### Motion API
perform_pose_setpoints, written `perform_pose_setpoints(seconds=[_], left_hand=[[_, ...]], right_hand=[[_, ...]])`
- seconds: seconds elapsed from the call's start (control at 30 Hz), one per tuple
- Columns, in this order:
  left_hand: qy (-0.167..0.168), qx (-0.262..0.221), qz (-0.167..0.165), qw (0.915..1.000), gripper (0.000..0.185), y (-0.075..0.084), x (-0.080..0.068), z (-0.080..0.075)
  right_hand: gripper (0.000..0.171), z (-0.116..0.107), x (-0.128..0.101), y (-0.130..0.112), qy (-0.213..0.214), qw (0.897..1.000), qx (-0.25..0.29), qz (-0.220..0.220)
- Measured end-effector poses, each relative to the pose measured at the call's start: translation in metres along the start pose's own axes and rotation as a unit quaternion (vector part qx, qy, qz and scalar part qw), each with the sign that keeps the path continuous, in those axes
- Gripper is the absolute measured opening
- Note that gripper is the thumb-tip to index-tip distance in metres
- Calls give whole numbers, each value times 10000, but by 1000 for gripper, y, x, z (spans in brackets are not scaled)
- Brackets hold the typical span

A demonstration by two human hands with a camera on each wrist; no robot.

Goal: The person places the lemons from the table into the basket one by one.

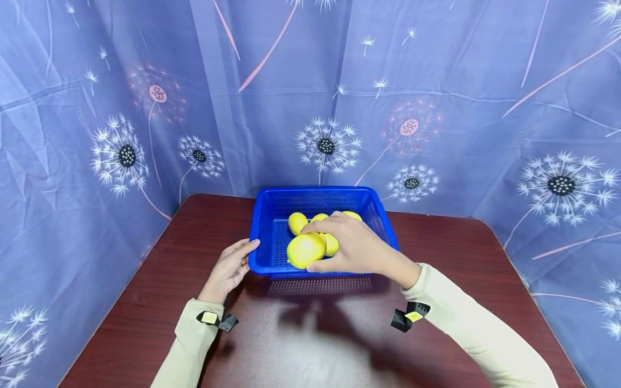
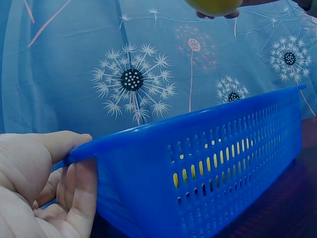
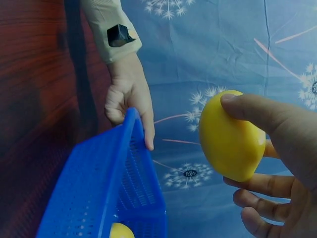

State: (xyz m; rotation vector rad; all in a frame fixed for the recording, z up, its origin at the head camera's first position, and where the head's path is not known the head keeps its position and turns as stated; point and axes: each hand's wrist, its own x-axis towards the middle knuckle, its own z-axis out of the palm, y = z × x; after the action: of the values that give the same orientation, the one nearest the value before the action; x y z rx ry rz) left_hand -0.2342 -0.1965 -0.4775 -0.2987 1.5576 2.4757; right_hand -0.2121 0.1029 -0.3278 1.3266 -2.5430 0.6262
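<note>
Cloth [image 1: 461, 81] printed with dandelion heads hangs as a blue backdrop on three sides of a dark reddish-brown table [image 1: 160, 280], which fills the lower part of the head view. Near the far edge of that table sits a blue slotted plastic basket [image 1: 271, 213], its long side facing the person. Cream sleeves [image 1: 477, 323] cover both forearms, each with a small black and yellow device strapped at the wrist. At the basket's near left corner the left hand [image 1: 228, 269] holds the rim, thumb over the top edge and fingers against the outer wall, as the left wrist view shows close up. Over the near part of the basket the right hand [image 1: 356, 245] grips a yellow lemon [image 1: 305, 249], thumb on one side and fingers curled round the other; the right wrist view shows this fruit lifted clear above the basket's rim. Behind and beneath that hand several more lemons [image 1: 297, 222] lie together on the basket floor, toward its middle and back, partly hidden by the fingers so their count cannot be told.
</note>
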Motion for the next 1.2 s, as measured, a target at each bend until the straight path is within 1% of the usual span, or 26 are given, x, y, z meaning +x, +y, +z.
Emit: perform_pose_setpoints(seconds=[0.2, 0.43, 0.53, 0.67, 0.77, 0.9, 1.0, 1.2], left_hand=[[34, 38, -3, 10000, 9, -1, 0, 0], [17, 32, -17, 10000, 10, 0, 0, 0], [-12, 22, -13, 10000, 10, 0, 0, 0], [-72, 11, 16, 10000, 11, 0, 1, -1], [-123, 17, 27, 9999, 11, -1, 1, -3], [-138, 31, 41, 9999, 11, -1, 2, -4], [-62, -14, 45, 10000, 11, -1, 1, -3], [-52, 28, 5, 10000, 8, -1, 2, -2]], right_hand=[[60, -5, 13, 11, -203, 9996, 153, 140], [60, -2, 31, 32, -594, 9980, 179, 144], [60, 1, 40, 41, -763, 9966, 276, 107], [59, 6, 51, 54, -961, 9938, 562, 49], [58, 10, 60, 63, -1186, 9900, 763, 99], [57, 16, 69, 75, -1603, 9818, 976, 299], [56, 21, 75, 82, -1870, 9745, 1171, 415], [54, 34, 86, 97, -2163, 9680, 1163, 519]])
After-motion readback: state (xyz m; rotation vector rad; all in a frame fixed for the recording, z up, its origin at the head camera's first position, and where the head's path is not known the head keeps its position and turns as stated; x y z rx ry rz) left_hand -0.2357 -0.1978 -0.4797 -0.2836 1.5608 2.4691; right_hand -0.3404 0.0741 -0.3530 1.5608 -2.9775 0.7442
